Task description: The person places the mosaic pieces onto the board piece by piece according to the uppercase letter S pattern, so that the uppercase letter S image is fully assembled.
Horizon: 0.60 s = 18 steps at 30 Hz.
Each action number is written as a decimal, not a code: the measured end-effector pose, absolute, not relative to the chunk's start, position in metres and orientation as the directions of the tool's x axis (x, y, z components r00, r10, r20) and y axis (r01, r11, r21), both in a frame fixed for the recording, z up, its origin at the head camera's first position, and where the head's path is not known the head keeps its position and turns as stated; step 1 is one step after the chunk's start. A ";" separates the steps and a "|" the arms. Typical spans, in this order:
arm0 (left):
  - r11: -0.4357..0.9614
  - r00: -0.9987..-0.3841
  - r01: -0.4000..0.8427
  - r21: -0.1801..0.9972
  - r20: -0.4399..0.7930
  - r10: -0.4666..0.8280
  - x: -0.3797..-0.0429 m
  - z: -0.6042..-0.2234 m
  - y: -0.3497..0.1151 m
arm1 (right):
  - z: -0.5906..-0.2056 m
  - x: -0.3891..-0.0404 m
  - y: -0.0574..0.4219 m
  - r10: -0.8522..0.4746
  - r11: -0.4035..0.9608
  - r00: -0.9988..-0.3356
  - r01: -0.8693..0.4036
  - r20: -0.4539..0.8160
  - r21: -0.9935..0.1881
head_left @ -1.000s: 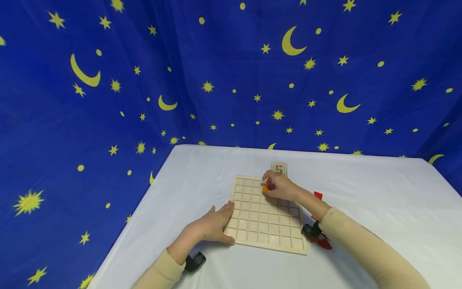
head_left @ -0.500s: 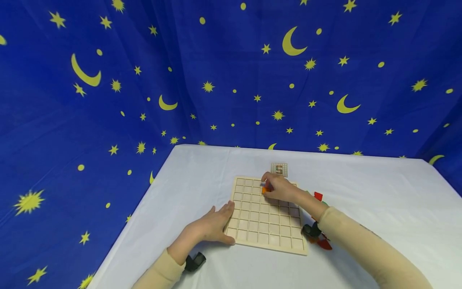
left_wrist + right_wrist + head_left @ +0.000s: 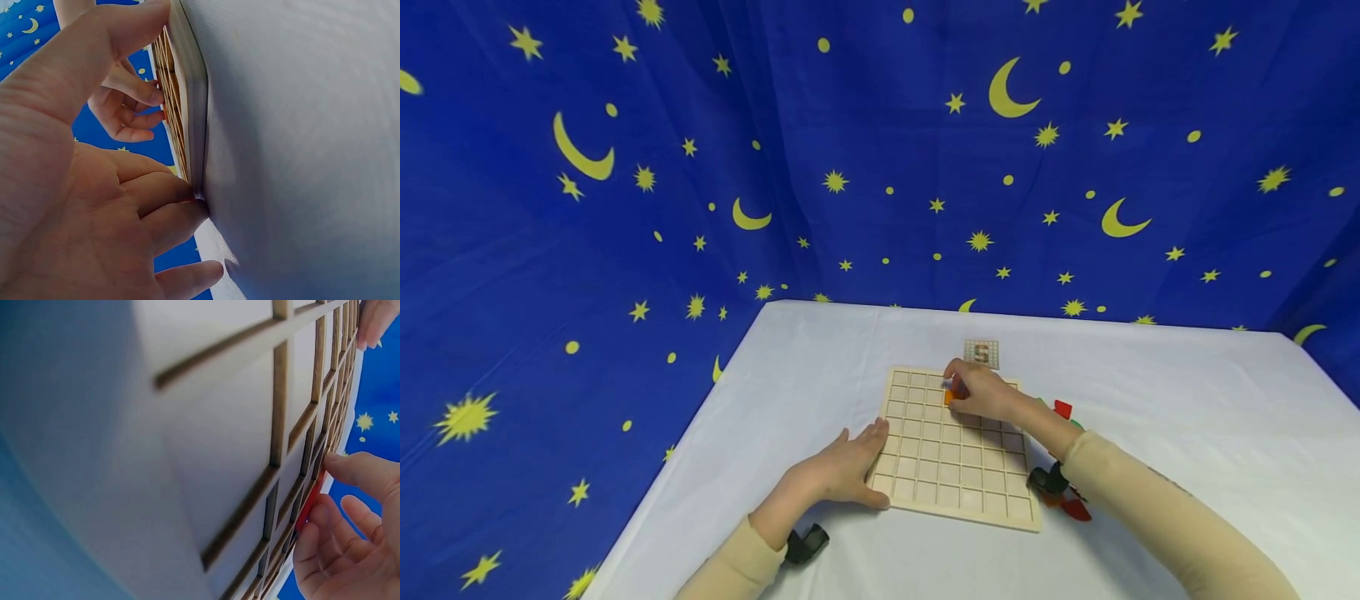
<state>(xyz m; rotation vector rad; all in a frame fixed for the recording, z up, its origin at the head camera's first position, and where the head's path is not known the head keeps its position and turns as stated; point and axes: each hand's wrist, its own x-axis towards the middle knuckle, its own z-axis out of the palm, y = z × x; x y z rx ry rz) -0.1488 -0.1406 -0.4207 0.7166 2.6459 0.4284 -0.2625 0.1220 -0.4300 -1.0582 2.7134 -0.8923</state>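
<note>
A square wooden grid board point(image 3: 928, 433) lies on the white table. My left hand point(image 3: 842, 468) rests at its left side, fingertips against the side edge and thumb at the front left corner. In the left wrist view the left fingers point(image 3: 169, 219) are extended along the board's rim. My right hand point(image 3: 988, 392) is over the far rows and pinches a small orange tile point(image 3: 951, 397) at the grid between thumb and fingers. The tile point(image 3: 310, 501) shows red in the right wrist view, partly covered by the fingertips.
A small pattern card point(image 3: 982, 353) with an S lies beyond the board. Loose red, green and orange pieces point(image 3: 1077, 509) lie right of the board, partly hidden by my right forearm and the black wrist device point(image 3: 1048, 480). A blue star-and-moon curtain point(image 3: 880, 150) hangs behind the table.
The right hand and orange tile have shifted very slightly toward me on the grid. The left hand stays in place at the board's edge.
</note>
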 end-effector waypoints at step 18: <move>0.821 -0.802 0.416 0.392 -0.268 0.534 -0.149 -0.420 -0.141 | -0.384 -0.260 0.144 -0.615 0.531 -0.765 -0.580 0.190 -0.618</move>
